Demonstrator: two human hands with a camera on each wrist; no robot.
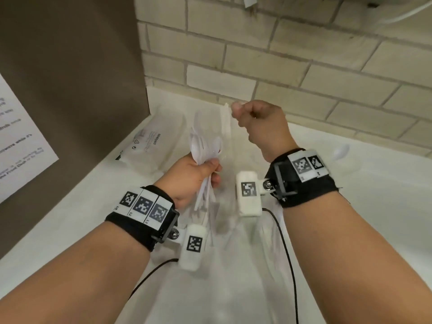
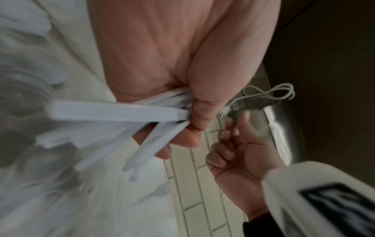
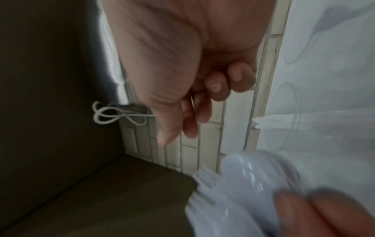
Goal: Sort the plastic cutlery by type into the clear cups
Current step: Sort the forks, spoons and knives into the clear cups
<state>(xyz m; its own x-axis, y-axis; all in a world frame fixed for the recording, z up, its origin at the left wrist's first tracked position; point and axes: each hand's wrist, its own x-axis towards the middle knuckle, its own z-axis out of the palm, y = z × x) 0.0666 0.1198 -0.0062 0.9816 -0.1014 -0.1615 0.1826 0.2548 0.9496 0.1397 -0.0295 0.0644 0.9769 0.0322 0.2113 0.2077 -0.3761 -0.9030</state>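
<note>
Gripping the cutlery bundle [image 1: 205, 160] mid-handle, our left hand [image 1: 189, 176] holds it above the counter; our right hand [image 1: 261, 122] pinches one knife [image 1: 225, 122]. Pieces are light, stiff, slippery (grasp handles).

White plastic cutlery bundle [image 1: 205, 155]: held upright in left hand [image 1: 191, 176], spoon bowls up, handles fanned out below fist.
</note>
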